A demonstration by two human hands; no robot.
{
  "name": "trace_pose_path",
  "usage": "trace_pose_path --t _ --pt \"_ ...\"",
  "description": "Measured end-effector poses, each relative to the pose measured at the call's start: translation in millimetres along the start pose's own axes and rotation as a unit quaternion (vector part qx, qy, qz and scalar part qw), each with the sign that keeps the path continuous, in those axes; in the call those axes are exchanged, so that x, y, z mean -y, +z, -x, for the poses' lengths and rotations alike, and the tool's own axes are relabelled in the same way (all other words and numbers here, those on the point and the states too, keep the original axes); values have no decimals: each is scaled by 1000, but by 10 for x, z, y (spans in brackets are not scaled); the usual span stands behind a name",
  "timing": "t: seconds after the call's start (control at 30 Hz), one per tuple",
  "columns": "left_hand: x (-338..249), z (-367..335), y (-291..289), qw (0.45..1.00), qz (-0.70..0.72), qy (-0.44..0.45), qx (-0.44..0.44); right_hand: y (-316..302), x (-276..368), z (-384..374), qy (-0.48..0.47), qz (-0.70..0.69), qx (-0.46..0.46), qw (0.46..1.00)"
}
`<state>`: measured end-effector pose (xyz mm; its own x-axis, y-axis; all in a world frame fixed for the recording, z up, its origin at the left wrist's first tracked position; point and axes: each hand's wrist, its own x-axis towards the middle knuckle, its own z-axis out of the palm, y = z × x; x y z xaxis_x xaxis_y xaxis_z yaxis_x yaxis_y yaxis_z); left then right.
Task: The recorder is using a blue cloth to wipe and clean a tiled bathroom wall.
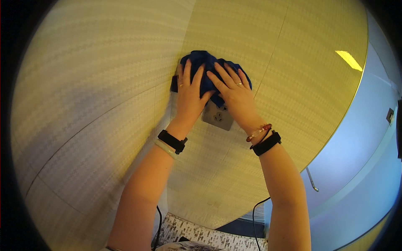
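Note:
A dark blue cloth (200, 56) lies bunched against the tiled wall near the inner corner. My left hand (191, 94) rests flat on its left part, fingers spread and pointing up. On the right part of the cloth lies my right hand (238, 96), its fingers also stretched out and slanting to the upper left. Neither hand is wrapped round the cloth; both press on it from the front. Just below the cloth, between my wrists, a grey wall socket (217, 118) shows, its upper edge partly covered by the cloth.
Pale tiled walls (96, 83) meet at a corner left of my hands. At the right stands a bluish-white door (356, 125) with a metal handle (312, 180). Mosaic floor (197, 234) and black cables (254, 217) show at the bottom.

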<state>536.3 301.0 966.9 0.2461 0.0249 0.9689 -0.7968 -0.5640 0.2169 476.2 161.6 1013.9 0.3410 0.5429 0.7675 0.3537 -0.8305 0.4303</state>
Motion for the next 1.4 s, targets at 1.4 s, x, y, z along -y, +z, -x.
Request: trace_pose_path --t 1.4 --pt "978 2648 732 986 -3 -162 38 1782 1266 1432 -1 -31 156 987"
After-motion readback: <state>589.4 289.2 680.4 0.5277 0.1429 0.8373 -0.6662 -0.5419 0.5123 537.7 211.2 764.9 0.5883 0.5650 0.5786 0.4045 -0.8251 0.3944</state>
